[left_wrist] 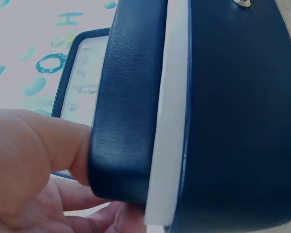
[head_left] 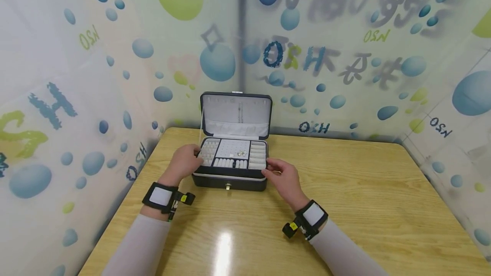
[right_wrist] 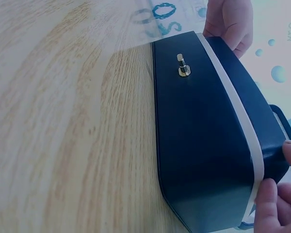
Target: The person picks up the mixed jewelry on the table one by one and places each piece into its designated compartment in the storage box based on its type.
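A dark jewelry box (head_left: 215, 182) stands on the table with its lid (head_left: 218, 116) up, showing a pale lining. Its divided tray (head_left: 226, 170) sits at the top, a dark front wall above the box's white inner rim (left_wrist: 169, 121). My left hand (head_left: 183, 163) grips the tray's left end, thumb on top and fingers beneath its edge in the left wrist view. At the opposite end my right hand (head_left: 285, 179) pinches the tray's right corner. Small earrings (head_left: 241, 153) lie on the tray's middle panel, between ring rolls and small compartments.
The wooden table (head_left: 345, 199) extends right and toward me. Behind it hangs a pale curtain (head_left: 337, 67) printed with blue and green bubbles. A metal clasp (right_wrist: 183, 68) sticks out from the box's front. A thin strap (head_left: 201, 125) links lid and box at left.
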A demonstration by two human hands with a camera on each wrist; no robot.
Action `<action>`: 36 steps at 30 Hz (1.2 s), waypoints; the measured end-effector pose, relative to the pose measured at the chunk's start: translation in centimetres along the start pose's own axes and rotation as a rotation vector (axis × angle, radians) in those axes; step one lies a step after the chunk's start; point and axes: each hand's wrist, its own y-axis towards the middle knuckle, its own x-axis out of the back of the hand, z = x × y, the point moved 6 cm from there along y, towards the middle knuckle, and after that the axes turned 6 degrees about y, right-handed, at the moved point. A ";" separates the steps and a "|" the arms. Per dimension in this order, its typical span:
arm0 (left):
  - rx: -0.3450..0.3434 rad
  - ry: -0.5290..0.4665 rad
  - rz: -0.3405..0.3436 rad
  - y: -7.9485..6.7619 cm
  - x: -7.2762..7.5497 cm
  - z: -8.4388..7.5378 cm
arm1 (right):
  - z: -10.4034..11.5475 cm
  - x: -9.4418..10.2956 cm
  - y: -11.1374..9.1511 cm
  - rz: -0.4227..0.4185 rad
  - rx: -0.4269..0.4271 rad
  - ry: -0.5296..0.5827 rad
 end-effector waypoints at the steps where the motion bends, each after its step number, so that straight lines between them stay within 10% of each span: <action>1: 0.001 0.001 0.005 0.0 0.1 -0.1 | 0.0 0.0 0.0 0.000 0.001 0.002; 22: -0.007 0.032 -0.035 -0.3 0.3 -0.6 | -0.4 -0.6 -0.4 -0.144 -0.102 0.065; 36: -0.016 0.033 -0.067 -0.5 0.4 -0.7 | 0.7 -0.6 -0.1 -0.203 -0.086 -0.128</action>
